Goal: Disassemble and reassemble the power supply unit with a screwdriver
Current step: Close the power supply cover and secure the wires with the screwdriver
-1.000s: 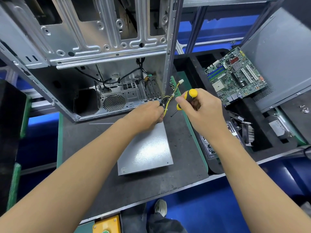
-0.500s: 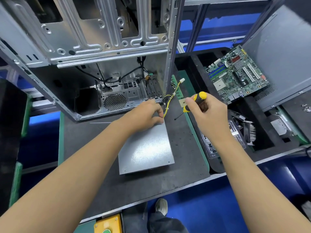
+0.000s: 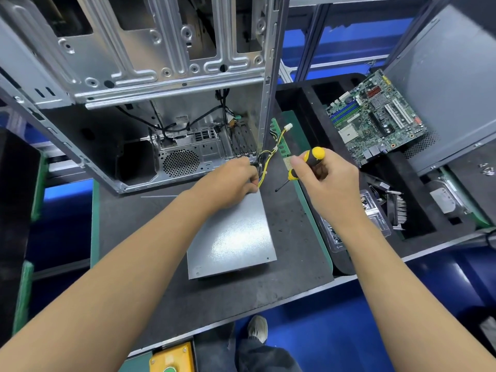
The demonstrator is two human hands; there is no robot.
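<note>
On the dark surface, centre, the power supply unit lies flat, plain galvanised side up, its far end just beside the open computer case. No label or writing shows on that face.

Left hand rests on the unit's far end, fingers curled around the yellow and black cable bundle where it leaves the unit. Bundle runs on to the far right and ends in a white connector, lying over a green RAM stick.

Right hand grips the screwdriver, yellow and black handle, fist closed round it, thumb along the handle. Black shaft points down and left; tip hangs above the surface just right of the unit's far right corner, touching nothing I can see.

Case stands on the far left part of the surface, side off, perforated fan grille and loose black cables inside. Small sticker on its inner wall: too small to read.

Right side: black foam tray holds a motherboard with blue slots, tilted against a grey side panel; print on the board is unreadable. Nearer in the tray sit a finned heatsink and a clear plastic box. Loose screws far right.

Near edge: yellow box with a green button.
</note>
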